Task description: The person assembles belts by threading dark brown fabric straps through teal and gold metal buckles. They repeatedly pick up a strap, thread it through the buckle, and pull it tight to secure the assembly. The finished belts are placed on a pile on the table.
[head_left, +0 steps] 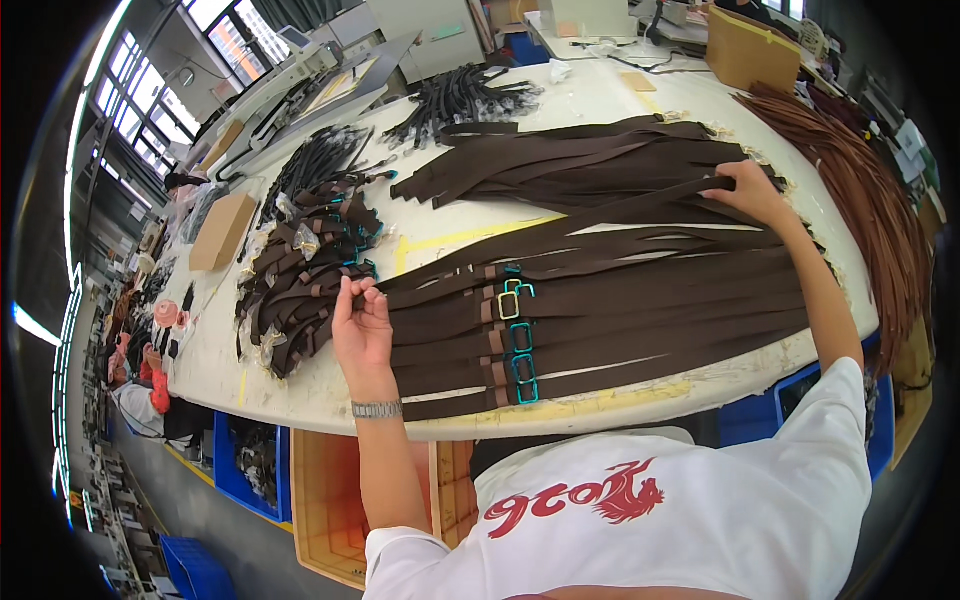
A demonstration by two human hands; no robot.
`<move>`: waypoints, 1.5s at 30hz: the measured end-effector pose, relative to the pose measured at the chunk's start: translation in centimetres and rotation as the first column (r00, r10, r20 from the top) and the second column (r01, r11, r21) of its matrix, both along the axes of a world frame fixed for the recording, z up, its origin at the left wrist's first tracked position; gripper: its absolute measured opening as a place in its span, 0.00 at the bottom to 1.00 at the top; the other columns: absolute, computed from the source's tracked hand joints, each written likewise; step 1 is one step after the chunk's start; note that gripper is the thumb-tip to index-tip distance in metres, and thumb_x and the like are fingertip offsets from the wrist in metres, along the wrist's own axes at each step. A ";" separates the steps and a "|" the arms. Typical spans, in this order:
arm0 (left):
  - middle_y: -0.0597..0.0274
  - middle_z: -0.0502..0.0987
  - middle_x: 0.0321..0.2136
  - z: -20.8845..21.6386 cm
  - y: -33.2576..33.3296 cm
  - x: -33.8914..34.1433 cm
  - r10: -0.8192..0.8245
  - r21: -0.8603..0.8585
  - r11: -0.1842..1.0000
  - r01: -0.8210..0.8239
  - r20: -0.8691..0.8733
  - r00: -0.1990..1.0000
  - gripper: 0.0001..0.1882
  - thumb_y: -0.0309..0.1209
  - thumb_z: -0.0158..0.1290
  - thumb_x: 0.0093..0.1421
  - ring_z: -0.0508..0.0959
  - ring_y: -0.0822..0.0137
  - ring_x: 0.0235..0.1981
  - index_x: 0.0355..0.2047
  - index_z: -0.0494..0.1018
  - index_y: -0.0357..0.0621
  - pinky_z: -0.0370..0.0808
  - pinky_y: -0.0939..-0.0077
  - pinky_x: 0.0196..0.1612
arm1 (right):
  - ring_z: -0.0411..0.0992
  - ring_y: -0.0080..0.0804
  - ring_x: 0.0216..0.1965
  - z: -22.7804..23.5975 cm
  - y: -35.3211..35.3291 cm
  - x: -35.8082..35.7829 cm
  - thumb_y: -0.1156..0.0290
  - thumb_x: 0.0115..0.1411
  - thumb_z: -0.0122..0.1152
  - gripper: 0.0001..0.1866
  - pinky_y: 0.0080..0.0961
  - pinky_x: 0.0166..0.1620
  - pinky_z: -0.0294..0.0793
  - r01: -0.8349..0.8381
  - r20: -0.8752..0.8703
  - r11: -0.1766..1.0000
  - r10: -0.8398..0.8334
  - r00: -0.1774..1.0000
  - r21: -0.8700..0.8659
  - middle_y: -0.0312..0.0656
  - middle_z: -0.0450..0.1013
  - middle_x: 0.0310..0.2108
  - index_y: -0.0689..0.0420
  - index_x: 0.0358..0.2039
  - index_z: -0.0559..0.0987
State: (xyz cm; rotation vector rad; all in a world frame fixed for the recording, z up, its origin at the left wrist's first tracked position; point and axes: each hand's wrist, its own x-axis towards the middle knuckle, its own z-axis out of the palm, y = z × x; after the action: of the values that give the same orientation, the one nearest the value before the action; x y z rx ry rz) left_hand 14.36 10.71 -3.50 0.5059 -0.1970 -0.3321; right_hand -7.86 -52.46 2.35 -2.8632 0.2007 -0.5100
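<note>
A long dark brown strap (560,228) stretches slantwise over the table. My right hand (752,192) pinches its far right end, thumb and fingers closed on it. At the other end my left hand (362,325), palm turned up and fingers curled, is closed where the strap reaches it; the fingers partly hide the grip. Below lies a row of similar flat brown straps (650,310), side by side. Near their left ends sit teal-edged rectangular buckles (521,338) and small brown loops. One buckle (509,305) looks yellowish.
A pile of brown straps with buckles (300,270) lies left of my left hand. More brown straps (580,165) are stacked beyond, with black bundles (460,100) farther back. Reddish-brown strips (850,190) hang over the right edge. A cardboard box (222,232) stands at left; crates (330,500) sit below.
</note>
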 end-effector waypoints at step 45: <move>0.68 0.76 0.25 13.5 1.1 -5.8 -0.402 0.652 0.164 -0.741 0.730 0.553 0.09 0.26 0.54 0.74 0.69 0.82 0.22 0.48 0.80 0.35 0.62 0.84 0.25 | 0.57 0.13 0.21 -0.9 31.7 0.2 0.55 0.79 0.55 0.18 0.21 0.26 0.55 -0.039 -0.018 0.078 0.620 0.785 0.996 0.26 0.67 0.20 0.54 0.43 0.85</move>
State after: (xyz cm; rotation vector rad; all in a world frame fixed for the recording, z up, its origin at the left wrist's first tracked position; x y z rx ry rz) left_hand 8.61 11.80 10.05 2.1197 -0.8881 0.2063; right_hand -7.69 -20.77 1.43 -1.4660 -0.1014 0.3783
